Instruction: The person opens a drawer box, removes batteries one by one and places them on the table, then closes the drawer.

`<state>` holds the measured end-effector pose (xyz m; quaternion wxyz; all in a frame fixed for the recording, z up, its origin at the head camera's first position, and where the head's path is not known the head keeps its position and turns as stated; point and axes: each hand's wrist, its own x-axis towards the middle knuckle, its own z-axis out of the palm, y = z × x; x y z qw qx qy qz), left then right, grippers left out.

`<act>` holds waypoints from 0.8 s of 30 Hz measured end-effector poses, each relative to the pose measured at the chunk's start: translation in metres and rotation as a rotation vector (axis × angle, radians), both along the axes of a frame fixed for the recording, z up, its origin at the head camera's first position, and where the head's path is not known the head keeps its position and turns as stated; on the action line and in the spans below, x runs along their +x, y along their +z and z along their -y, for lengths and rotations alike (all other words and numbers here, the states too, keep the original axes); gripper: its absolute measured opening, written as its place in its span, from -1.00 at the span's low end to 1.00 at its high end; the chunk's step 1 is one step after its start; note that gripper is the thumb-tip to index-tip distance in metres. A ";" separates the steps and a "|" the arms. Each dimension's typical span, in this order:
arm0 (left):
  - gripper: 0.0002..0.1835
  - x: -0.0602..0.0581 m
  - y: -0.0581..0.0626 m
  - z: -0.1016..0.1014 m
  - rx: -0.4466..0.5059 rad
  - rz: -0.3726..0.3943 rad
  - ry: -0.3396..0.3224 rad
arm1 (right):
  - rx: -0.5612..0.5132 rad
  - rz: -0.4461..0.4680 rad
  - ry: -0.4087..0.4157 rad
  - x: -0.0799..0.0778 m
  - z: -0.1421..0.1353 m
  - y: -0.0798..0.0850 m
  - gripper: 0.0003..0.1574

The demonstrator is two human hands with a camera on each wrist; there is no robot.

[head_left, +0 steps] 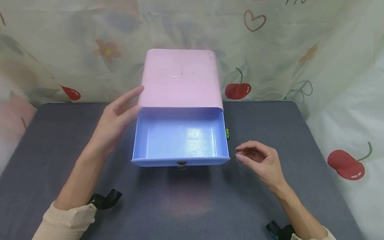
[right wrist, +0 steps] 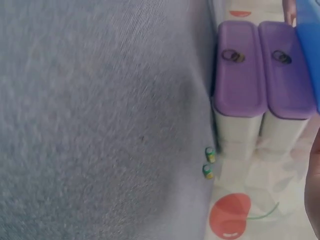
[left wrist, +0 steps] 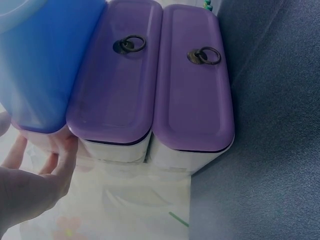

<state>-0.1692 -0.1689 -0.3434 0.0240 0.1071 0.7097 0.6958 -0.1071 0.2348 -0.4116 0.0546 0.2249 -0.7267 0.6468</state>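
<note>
A small cabinet [head_left: 182, 79] with a pink top stands on the table, its blue top drawer [head_left: 156, 161] pulled out toward me. Nothing shows inside that drawer in the head view. Two purple drawers [left wrist: 112, 90] beneath it are closed, each with a metal ring pull [left wrist: 134, 44]. My left hand [head_left: 117, 117] rests against the cabinet's left side, its fingers extended. To the right of the drawer hovers my right hand [head_left: 263, 163], fingers loosely bent, apart from the drawer and with no held thing visible.
Two small green-and-yellow items [right wrist: 210, 155] lie by the cabinet's right side. Dark grey cloth covers the table [head_left: 179, 222]. A printed curtain [head_left: 185, 20] hangs close behind the cabinet and along the sides. Black straps [head_left: 106, 200] sit at both wrists.
</note>
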 end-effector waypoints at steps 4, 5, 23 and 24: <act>-0.43 0.000 0.000 0.000 0.003 0.003 -0.001 | -0.082 -0.051 0.036 0.006 0.003 0.004 -0.74; -0.43 0.000 0.000 0.000 0.004 0.004 -0.002 | -0.111 -0.068 0.048 0.007 0.003 0.004 -0.73; -0.42 0.000 0.000 -0.001 -0.011 -0.006 0.003 | -0.284 -0.152 0.236 0.029 0.027 0.007 -0.65; -0.42 0.000 0.000 -0.001 -0.015 -0.007 0.004 | -0.284 -0.148 0.242 0.030 0.029 0.008 -0.65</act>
